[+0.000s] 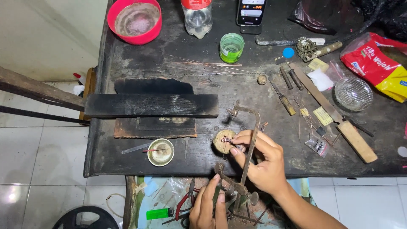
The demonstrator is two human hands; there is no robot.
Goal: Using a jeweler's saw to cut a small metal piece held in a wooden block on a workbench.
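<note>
My right hand [263, 163] reaches in from the lower right. Its fingertips pinch a small coiled metal piece [227, 139] against a round wooden peg [219, 143] at the bench's front edge. A metal saw frame [252, 140] stands across this hand, its top arm near the charred block and its lower end in the drawer. My left hand [207, 208], at the bottom of the view, is closed around the saw's lower end, where the handle is hidden under its fingers.
A dark workbench [127, 63] carries a charred black block [150, 105], a small brass dish [160, 152], thin wires, a green cup [231, 47], a red bowl [135, 20], a bottle, a phone, a wood-handled file [335, 114] and a glass bowl [353, 93]. Red-handled pliers [185, 202] and a green lighter [157, 213] lie in the open drawer.
</note>
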